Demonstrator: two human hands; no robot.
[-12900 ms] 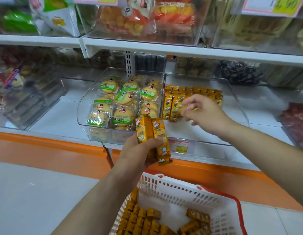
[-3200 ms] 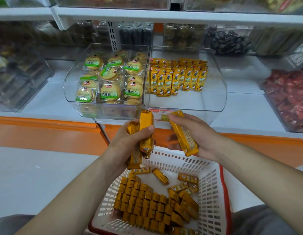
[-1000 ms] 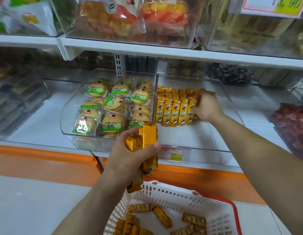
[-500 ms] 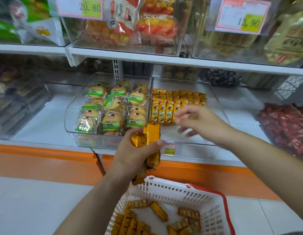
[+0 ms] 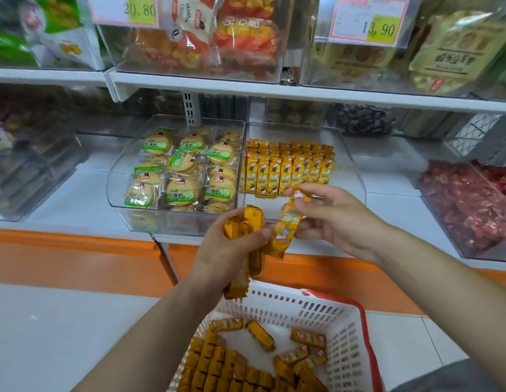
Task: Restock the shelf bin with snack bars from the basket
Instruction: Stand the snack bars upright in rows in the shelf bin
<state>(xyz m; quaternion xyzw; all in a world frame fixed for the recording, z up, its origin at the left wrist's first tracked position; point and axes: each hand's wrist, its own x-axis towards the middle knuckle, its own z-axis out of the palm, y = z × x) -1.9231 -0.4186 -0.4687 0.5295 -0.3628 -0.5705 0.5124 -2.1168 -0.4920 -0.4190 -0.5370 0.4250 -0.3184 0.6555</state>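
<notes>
My left hand grips a bunch of yellow snack bars in front of the shelf edge. Beside it my right hand pinches a single yellow snack bar, held tilted just right of the bunch. Behind the hands stands the clear shelf bin, with several yellow bars lined up in rows at its back. Below me the white basket with a red rim holds many more yellow bars, some stacked neatly and some loose.
A clear bin of green-labelled round cookies sits left of the bar bin. A bin of red snacks stands at the right. The upper shelf carries bagged snacks and price tags. An orange strip runs below the shelf.
My right hand came back from the bin with nothing in it and has taken one bar from the bunch in my left hand. The left hand has stayed in place.
</notes>
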